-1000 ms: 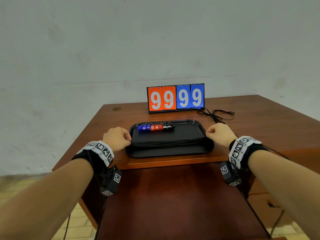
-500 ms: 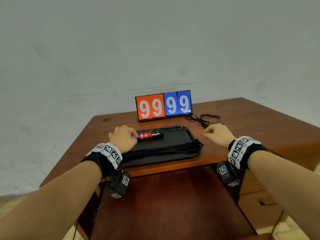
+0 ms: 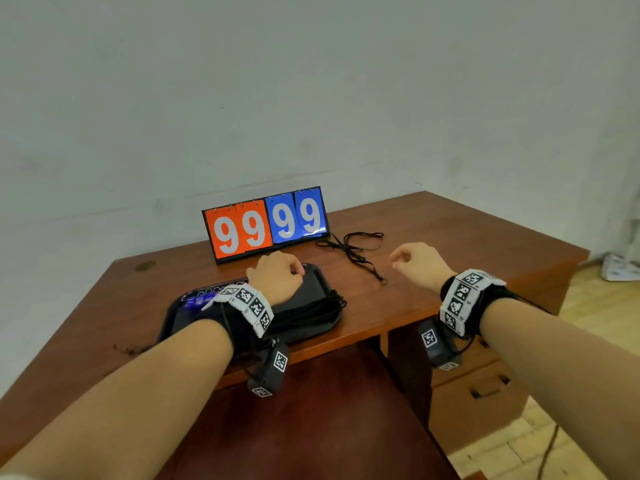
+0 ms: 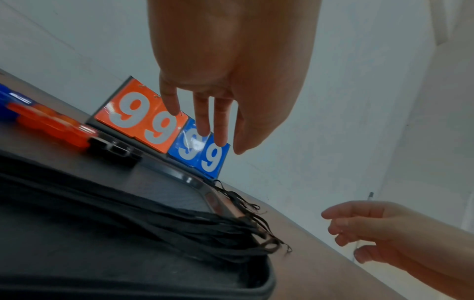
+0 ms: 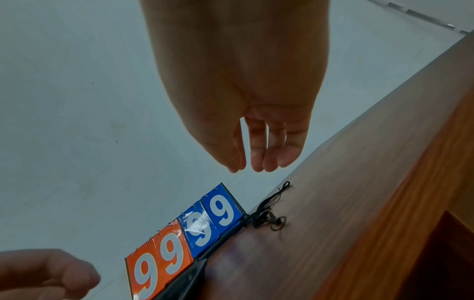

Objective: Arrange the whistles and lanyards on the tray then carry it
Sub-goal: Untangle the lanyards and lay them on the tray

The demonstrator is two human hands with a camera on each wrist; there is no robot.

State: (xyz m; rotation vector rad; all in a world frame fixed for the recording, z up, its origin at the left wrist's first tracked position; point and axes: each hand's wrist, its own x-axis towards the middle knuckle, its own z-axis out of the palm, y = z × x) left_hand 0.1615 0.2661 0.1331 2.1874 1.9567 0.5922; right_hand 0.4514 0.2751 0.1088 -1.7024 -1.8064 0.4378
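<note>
A black tray (image 3: 313,287) sits at the desk's front edge. Along its far side runs a row of whistles: blue (image 3: 197,301), orange (image 4: 51,123) and black (image 4: 113,150). A bundle of black lanyards (image 3: 311,310) lies across the tray, its ends hanging over the right rim (image 4: 256,284). My left hand (image 3: 294,268) hovers over the tray's far right part with loosely hanging fingers (image 4: 220,130) and holds nothing. My right hand (image 3: 398,259) hovers empty over the bare desk to the right of the tray, fingers (image 5: 256,158) relaxed. Loose black lanyards (image 3: 353,244) lie just beyond it.
An orange and blue flip scoreboard (image 3: 266,223) reading 9999 stands behind the tray. The brown wooden desk (image 3: 450,244) has a drawer (image 3: 485,393) under its right side. A grey wall rises behind, and a tiled floor shows at the right.
Both hands have left the tray's sides and moved forward and right. The left now hovers over the tray; the right is nearer the loose lanyards. The tray has stayed put.
</note>
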